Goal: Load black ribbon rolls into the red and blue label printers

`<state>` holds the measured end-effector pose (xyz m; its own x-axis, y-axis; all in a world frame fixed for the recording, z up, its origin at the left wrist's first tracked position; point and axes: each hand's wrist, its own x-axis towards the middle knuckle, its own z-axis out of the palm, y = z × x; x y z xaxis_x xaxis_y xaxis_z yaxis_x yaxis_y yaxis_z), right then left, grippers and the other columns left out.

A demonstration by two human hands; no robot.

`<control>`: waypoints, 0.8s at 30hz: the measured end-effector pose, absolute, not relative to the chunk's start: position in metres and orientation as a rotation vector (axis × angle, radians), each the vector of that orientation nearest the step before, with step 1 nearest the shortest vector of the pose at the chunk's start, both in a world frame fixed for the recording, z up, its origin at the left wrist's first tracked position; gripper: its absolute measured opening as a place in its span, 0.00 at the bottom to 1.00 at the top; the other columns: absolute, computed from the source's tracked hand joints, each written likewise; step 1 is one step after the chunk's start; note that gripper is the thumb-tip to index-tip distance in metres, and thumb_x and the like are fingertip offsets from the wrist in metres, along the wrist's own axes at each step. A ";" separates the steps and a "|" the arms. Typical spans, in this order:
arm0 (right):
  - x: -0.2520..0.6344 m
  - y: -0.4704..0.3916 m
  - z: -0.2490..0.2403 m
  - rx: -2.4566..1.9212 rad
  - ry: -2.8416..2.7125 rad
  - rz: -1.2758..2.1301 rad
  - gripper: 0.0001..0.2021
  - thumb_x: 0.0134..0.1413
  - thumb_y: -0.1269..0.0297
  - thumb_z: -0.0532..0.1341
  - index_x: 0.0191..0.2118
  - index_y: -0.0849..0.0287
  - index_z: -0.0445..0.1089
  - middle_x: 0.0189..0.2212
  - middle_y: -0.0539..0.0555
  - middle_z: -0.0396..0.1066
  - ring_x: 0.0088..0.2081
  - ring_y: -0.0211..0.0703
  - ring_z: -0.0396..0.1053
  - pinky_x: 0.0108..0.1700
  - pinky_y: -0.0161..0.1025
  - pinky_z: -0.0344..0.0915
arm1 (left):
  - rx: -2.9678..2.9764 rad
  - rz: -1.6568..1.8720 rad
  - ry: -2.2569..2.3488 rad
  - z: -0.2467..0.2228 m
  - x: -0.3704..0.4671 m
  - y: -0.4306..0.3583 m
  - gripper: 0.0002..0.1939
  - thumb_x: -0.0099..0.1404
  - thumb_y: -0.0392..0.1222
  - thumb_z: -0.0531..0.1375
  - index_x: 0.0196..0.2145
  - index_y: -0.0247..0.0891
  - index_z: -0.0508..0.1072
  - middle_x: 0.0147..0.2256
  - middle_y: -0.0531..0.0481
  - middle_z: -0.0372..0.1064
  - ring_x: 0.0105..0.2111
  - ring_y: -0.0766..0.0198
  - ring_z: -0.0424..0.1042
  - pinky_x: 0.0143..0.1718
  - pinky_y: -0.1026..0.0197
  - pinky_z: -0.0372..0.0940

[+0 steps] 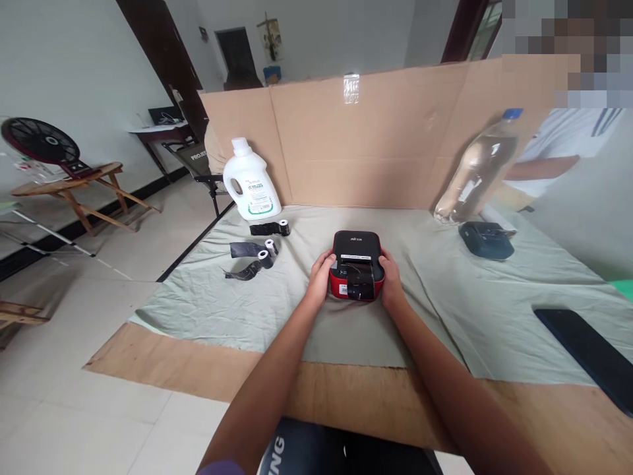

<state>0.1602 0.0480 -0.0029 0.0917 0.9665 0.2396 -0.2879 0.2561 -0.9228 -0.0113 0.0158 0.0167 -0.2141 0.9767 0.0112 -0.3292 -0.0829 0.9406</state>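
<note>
Red-and-black printer [357, 245] gripped from both sides, right of the white jug [253, 185] and closer to my camera.
On my feed, the left hand [322, 274] and right hand [390, 276] clasp opposite flanks, neither nearer; I can't tell how far the fingers reach beneath. Its long axis seems to run away from me, a dark strip [360, 280] draping down its front.

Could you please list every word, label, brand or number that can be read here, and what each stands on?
"PROJE", on the chair; any further letters are unclear.
"NG", on the dark clothing; any letter before it is unclear.
Printer: lid lettering and stickers too small to read.
Jug: print too small.
Bottle: label too blurred.
</note>
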 end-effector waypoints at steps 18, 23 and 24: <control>0.159 0.045 -0.010 -0.917 -1.052 1.013 0.24 0.61 0.46 0.59 0.56 0.55 0.70 0.57 0.58 0.71 0.60 0.55 0.66 0.64 0.56 0.60 | 1.818 0.539 2.229 0.094 -0.186 0.174 0.04 0.54 0.39 0.67 0.30 0.42 0.80 0.40 0.40 0.78 0.53 0.40 0.72 0.62 0.40 0.56; 0.159 0.042 -0.006 -0.934 -1.028 1.049 0.24 0.61 0.46 0.59 0.56 0.55 0.70 0.57 0.58 0.71 0.60 0.55 0.66 0.64 0.56 0.60 | 1.822 0.432 2.385 0.092 -0.204 0.157 0.14 0.58 0.46 0.66 0.42 0.40 0.81 0.49 0.36 0.74 0.52 0.42 0.72 0.54 0.47 0.64; 0.159 0.042 -0.006 -0.937 -1.021 1.056 0.24 0.60 0.46 0.59 0.56 0.55 0.71 0.57 0.58 0.71 0.60 0.55 0.66 0.64 0.56 0.60 | 1.824 0.424 2.420 0.098 -0.215 0.148 0.16 0.59 0.46 0.65 0.45 0.39 0.81 0.51 0.35 0.73 0.52 0.42 0.72 0.54 0.47 0.64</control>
<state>0.1589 0.0424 -0.0063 0.1682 0.9660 0.1962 -0.2285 0.2319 -0.9455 -0.2148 0.1484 0.0980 -0.2871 0.9526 0.1006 0.9300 0.2520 0.2677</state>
